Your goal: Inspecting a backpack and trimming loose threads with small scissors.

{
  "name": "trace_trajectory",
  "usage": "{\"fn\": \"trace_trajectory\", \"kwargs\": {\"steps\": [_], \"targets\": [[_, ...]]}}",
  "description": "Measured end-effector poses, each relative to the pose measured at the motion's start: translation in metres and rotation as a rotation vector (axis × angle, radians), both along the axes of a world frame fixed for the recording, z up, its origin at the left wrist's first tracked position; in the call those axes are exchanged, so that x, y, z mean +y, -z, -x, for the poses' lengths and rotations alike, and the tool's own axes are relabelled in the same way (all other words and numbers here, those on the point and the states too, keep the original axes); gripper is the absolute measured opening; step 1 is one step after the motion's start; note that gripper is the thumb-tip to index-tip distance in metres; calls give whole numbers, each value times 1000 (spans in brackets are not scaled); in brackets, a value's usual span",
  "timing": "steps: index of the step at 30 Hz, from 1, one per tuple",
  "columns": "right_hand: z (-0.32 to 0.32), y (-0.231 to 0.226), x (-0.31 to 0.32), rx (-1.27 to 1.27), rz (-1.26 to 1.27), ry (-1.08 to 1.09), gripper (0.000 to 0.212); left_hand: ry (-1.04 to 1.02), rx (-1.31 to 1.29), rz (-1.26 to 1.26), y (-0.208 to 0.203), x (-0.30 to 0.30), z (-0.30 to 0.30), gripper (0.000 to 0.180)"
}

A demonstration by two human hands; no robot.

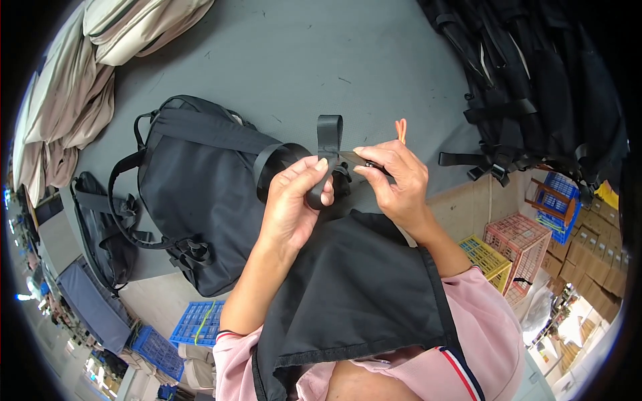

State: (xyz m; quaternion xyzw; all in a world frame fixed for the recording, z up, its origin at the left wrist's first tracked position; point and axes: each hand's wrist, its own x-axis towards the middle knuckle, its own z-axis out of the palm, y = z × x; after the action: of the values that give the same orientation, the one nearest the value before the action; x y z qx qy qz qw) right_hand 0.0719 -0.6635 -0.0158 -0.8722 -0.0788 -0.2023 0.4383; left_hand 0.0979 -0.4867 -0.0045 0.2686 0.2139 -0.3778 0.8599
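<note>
My left hand is closed, its thumb and fingers pinching a black webbing strap. The strap stands up in a folded loop above the thumb. At its stitched base, the tip of a small bladed cutting tool meets the webbing. My right hand pinches that tool by its dark handle; whether it is snips or a knife I cannot make out. An orange loop sticks up behind the right hand. Left of my hands, a black backpack lies on the grey table, its curved strap close to my left wrist.
Beige bags are heaped at the far left, black bags at the far right. A smaller black bag lies beside the backpack. Blue crates, a yellow crate, a pink crate and cardboard boxes stand beyond the table.
</note>
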Motion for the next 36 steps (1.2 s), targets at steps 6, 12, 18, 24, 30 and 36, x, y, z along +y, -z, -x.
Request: {"fn": "trace_trajectory", "kwargs": {"steps": [6, 12, 18, 24, 30, 36], "targets": [[0, -18, -3, 100, 90, 16, 23, -37, -280, -462, -12, -13, 4, 15], [0, -19, -7, 142, 186, -26, 21, -16, -311, -481, -8, -12, 6, 16], [2, -18, -10, 185, 113, -19, 19, 2, -358, -556, -2, -14, 10, 19], [-3, -22, -10, 267, 114, -69, 18, 55, -420, -691, -6, -15, 10, 21], [-5, -17, -14, 83, 298, -133, 22, 97, -393, -710, -7, -12, 8, 21], [0, -4, -26, 140, 134, -197, 23, 84, -342, -615, -4, -12, 8, 21]]}}
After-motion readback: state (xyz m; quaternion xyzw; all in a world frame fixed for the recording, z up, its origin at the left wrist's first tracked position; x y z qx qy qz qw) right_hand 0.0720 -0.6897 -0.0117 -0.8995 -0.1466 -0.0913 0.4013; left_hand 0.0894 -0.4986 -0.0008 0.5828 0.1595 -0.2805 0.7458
